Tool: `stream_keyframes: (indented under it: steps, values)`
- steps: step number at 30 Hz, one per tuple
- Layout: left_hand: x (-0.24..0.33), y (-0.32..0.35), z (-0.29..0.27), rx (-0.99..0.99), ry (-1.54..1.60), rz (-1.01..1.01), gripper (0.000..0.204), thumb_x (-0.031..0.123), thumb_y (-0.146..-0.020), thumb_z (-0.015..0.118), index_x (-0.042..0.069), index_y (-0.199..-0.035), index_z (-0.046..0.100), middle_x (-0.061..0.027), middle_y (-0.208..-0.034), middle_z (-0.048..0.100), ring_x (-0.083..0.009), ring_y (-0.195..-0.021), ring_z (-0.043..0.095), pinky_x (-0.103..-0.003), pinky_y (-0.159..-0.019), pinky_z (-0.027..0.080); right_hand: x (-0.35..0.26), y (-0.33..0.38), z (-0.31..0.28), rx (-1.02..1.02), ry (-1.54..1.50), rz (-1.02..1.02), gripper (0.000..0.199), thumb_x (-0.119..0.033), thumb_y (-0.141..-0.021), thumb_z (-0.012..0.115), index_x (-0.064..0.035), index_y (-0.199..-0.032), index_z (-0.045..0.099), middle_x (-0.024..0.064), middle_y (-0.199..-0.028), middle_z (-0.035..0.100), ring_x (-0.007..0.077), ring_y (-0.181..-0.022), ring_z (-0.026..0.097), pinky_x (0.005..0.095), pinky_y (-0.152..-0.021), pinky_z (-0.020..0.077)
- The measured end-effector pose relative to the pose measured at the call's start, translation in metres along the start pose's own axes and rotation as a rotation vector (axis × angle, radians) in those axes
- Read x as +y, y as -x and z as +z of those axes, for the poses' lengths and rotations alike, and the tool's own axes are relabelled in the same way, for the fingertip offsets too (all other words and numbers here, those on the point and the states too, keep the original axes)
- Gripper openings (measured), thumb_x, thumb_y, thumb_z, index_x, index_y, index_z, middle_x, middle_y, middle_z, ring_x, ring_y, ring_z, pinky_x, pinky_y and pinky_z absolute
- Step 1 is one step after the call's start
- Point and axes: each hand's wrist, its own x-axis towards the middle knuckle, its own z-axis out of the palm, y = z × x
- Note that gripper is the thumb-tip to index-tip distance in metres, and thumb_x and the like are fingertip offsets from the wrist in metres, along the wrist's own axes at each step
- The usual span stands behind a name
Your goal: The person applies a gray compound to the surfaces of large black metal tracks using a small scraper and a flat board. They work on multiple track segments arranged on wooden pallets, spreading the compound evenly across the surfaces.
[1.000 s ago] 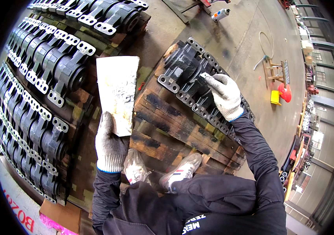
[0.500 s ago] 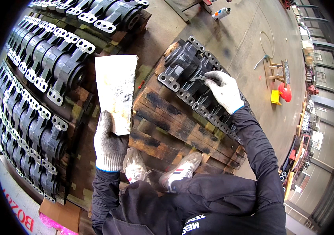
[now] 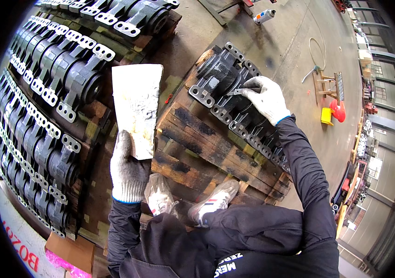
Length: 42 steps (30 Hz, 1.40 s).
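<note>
- Our left hand (image 3: pixel 130 171), in a knitted pale glove, grasps the lower end of a white slab (image 3: pixel 137 99); thumb laid over its near face, fingers hidden behind.
- We note the slab held tilted up, wider at the top, its surface rough and yellowed toward the grip.
- Our right hand (image 3: pixel 267 97), gloved alike, is bent over with fingertips drawn together on a small flat grey piece (image 3: pixel 238 92); too small for us to identify.
- That piece sits right over a row of black metal parts (image 3: pixel 213 74); contact we cannot tell.
- The row has rounded black bodies and grey end plates with paired holes. It lies aslant on a wooden pallet (image 3: pixel 193 134), its boards darkly stained.
- Our pale shoes (image 3: pixel 220 197) show near the pallet's lower edge.
- To our left, further rows of similar black parts (image 3: pixel 74 76) on timber.
- Lower left: a cardboard box (image 3: pixel 77 250) with pink plastic (image 3: pixel 63 264) beside it.
- Beyond the pallet, on the floor: a spray can (image 3: pixel 264 17), a loop of hose (image 3: pixel 323 44), a yellow object (image 3: pixel 327 116) next to a red one (image 3: pixel 339 111).
</note>
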Motion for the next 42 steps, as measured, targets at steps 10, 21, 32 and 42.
stream_keyframes:
  steps: [10,21,32,42]
  values:
    - [-0.002,-0.001,0.003,-0.021,-0.004,0.010,0.047,0.029,-0.104,0.055,0.003,-0.142,0.049,-0.0119,-0.136,0.062,-0.0260,-0.119,0.064,-0.044,-0.100,0.052,-0.009,-0.005,0.006,-0.009,0.101,-0.138,0.019,-0.017,-0.081,0.074,-0.0034,-0.094,0.072,0.0165,-0.094,0.071,0.0334,-0.091,0.067,0.0398,-0.083,0.0527]
    - [0.000,-0.001,-0.001,-0.020,0.004,-0.008,0.047,0.029,-0.104,0.055,0.003,-0.142,0.049,-0.0120,-0.137,0.062,-0.0264,-0.122,0.062,-0.046,-0.101,0.051,-0.005,-0.007,-0.010,-0.053,0.049,-0.048,0.021,-0.016,-0.082,0.076,-0.0007,-0.096,0.070,0.0148,-0.093,0.070,0.0272,-0.087,0.068,0.0355,-0.081,0.0530]
    - [-0.003,-0.001,0.001,-0.018,0.026,-0.012,0.048,0.028,-0.104,0.055,0.001,-0.143,0.047,-0.0146,-0.137,0.061,-0.0291,-0.123,0.061,-0.046,-0.103,0.050,-0.008,-0.004,0.007,-0.019,0.111,-0.145,0.019,-0.016,-0.082,0.073,-0.0028,-0.095,0.071,0.0165,-0.093,0.069,0.0344,-0.091,0.066,0.0410,-0.083,0.0519]
    - [-0.004,0.000,0.000,-0.028,0.026,-0.024,0.047,0.028,-0.104,0.054,0.002,-0.143,0.047,-0.0142,-0.137,0.061,-0.0294,-0.121,0.062,-0.046,-0.102,0.051,0.003,-0.003,0.012,0.026,0.107,-0.188,0.018,-0.016,-0.081,0.073,-0.0025,-0.093,0.070,0.0165,-0.093,0.069,0.0339,-0.090,0.066,0.0409,-0.083,0.0519]
